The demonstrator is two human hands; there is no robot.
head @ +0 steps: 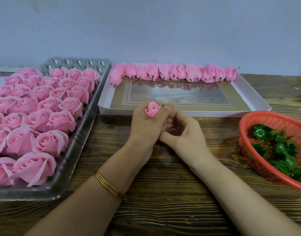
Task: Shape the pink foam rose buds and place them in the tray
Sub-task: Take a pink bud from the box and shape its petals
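- A dark plank desk (163, 193) runs to a pale bare wall (146, 28).
- Nearest, at 7 o'clock, thin bangles (107, 184) sit on the left wrist.
- At centre, the left hand (146, 126) wraps its fingers round a rose bud (152, 110). Only the tip shows above the fist, probably so the squeeze draws the petals tight.
- The right hand (183, 135) tucks curled fingers under the left from 4 o'clock, likely at the bud's base. Whether it pinches anything cannot be told.
- At 3 o'clock, an orange basket (245, 123) holds green calyx pieces (279, 147) within the right hand's reach.
- At 9 o'clock, a clear plastic tray (93, 116) is packed with open roses (44, 116), heads up, seemingly the stock.
- At 12 o'clock, the white tray (214, 113) carries a row of closed buds (171, 73) along its far edge. They lie on their sides with stems toward the person, so filling seems to run from the back forward.
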